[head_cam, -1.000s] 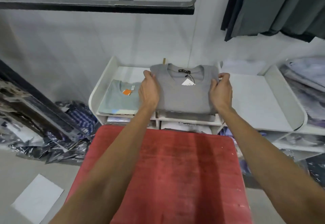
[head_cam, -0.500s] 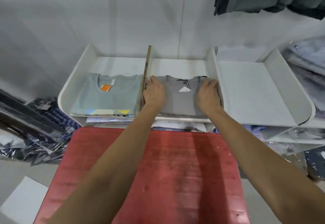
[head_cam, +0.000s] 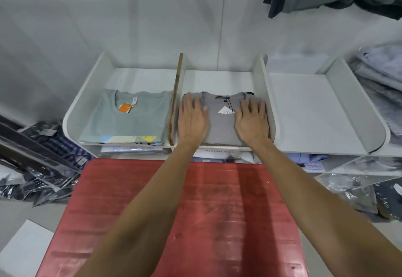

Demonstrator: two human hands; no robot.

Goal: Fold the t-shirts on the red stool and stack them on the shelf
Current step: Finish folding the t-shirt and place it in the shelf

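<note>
Stacking looks nearly done; grey tee [head_cam: 220, 124] lies folded in shelf [head_cam: 260, 76] middle bay; left hand [head_cam: 192, 118] and right hand [head_cam: 252, 120] press it, fingers spread flat; stool [head_cam: 217, 211] bare.

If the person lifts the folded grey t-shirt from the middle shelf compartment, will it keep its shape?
Probably not by itself. The folded grey t-shirt is soft cloth lying flat under the left hand and right hand, so it would likely sag at unsupported edges. It looks light. Its hanging paper tag may swing loose.
</note>
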